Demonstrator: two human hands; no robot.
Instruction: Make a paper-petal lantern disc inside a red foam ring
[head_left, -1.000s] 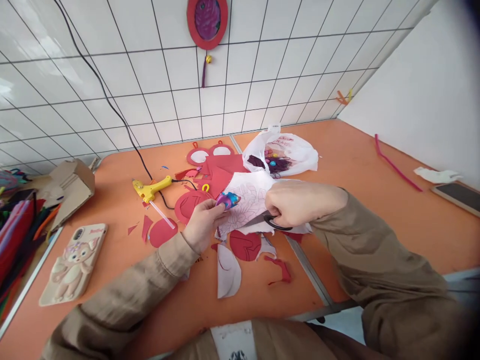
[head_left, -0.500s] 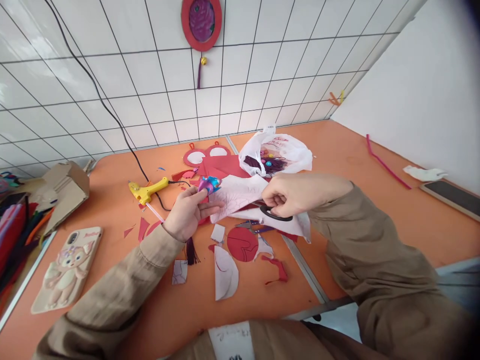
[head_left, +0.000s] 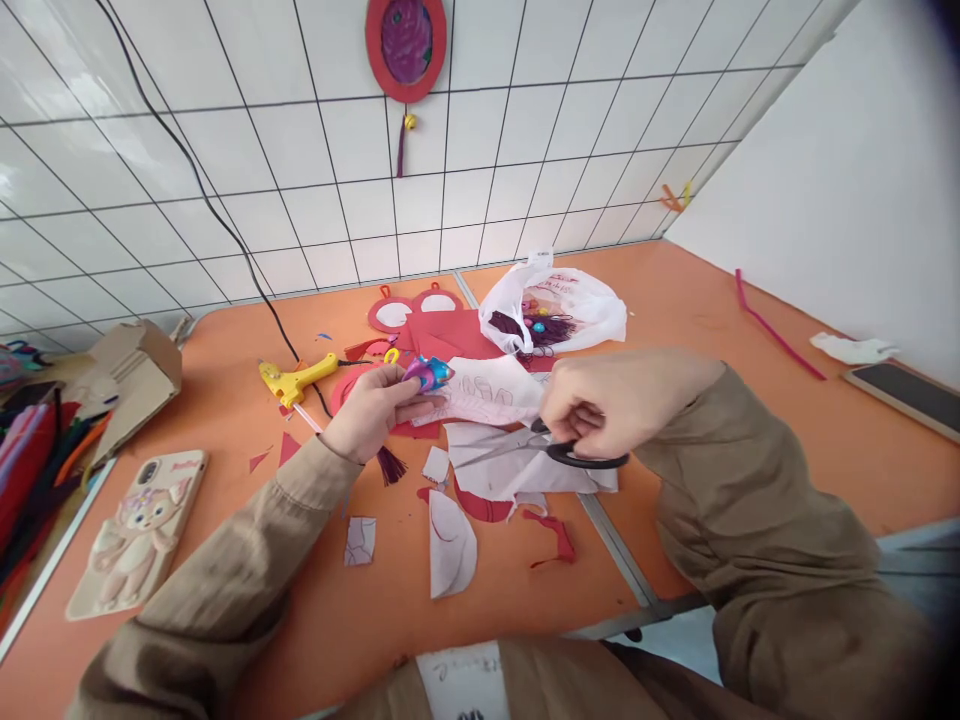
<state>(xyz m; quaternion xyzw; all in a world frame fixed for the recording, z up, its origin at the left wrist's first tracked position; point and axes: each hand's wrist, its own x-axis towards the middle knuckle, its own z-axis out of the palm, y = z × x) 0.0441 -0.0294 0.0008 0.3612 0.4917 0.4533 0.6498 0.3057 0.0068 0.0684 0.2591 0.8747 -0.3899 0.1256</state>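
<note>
My left hand (head_left: 375, 408) pinches a small shiny blue and purple piece (head_left: 430, 373) between thumb and fingers. The fingers of my right hand (head_left: 592, 405) are wrapped round the black handles of a pair of scissors (head_left: 586, 458), whose blades point left over a white paper sheet (head_left: 487, 478). Behind the blades, a white paper with pencil drawings (head_left: 484, 390) lies between my hands. Part of a red disc (head_left: 484, 508) shows below the sheet. A dark purple tassel (head_left: 390, 466) hangs or lies below my left hand; which one I cannot tell.
A yellow glue gun (head_left: 298, 380) lies left of my left hand, its black cable running up the wall. Behind my hands sits a white plastic bag (head_left: 592, 305) with tassels and beads. A phone case (head_left: 139, 535) lies at left, a phone (head_left: 907, 398) at far right.
The scissors' blades now show over the paper; before, they were mostly hidden. My right hand has moved slightly right. The white sheet has shifted and now covers part of the red disc.
</note>
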